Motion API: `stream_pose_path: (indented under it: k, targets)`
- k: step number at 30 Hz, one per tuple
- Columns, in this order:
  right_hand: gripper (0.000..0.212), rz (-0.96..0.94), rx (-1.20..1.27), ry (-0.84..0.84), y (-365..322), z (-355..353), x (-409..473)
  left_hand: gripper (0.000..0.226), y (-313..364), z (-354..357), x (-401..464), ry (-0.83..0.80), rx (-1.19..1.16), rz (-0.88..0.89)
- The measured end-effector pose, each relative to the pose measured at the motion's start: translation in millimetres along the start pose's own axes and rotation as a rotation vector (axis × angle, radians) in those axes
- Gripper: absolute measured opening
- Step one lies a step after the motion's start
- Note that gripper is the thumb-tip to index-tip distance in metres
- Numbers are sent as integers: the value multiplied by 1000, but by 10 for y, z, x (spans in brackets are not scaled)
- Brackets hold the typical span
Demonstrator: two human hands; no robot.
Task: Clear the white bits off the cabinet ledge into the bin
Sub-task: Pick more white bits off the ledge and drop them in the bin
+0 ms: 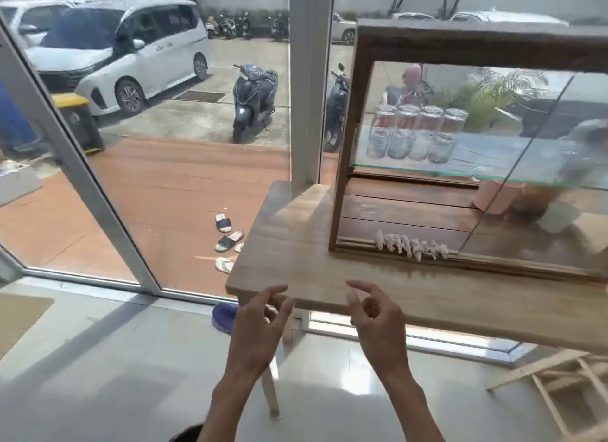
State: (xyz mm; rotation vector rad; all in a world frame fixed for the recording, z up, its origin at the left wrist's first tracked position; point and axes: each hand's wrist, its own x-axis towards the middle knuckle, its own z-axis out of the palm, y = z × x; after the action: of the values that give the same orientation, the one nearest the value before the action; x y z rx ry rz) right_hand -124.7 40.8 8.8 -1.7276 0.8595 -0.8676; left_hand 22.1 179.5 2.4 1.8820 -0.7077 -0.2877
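head view: a wooden table point(329, 277) by a glass wall carries a wood-framed glass cabinet point(460, 46). the white bits point(413, 245), a row of small crumpled scraps, lie along the cabinet ledge point(358, 244) at the front of the frame, near its left corner, some hanging over the edge. the left hand point(260, 323) and the right hand point(375, 320) hover side by side in front of the table's near edge, both empty, fingers loosely curled and parted, touching nothing and apart from the scraps. a dark rounded rim point(187, 433) shows at the bottom of the view (possibly the bin, too little of it in view to tell). judged from this layout, the task is at its start: the whole row appears to sit on the ledge uncollected, nothing is held, and gathering the scraps and carrying them to the bin all remain. jars point(414, 133) stand on the glass shelf inside.
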Motion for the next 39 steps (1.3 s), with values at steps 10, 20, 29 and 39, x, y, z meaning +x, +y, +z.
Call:
stream_pose_path:
  k: [10,20,29,39]
  targets:
    - [15,86,-57,226,255,-712,470,3,503,996,314,96,-25,38]
    - [35,70,-277,329,329,-723,992,26,859,1684,676,204,104,83]
    - [45,84,-380,342,405,-682,1192,47,893,1977,793,215,139,6]
    - [37,60,-472,299,459,-671,1257,18,900,2098,832,226,175,7]
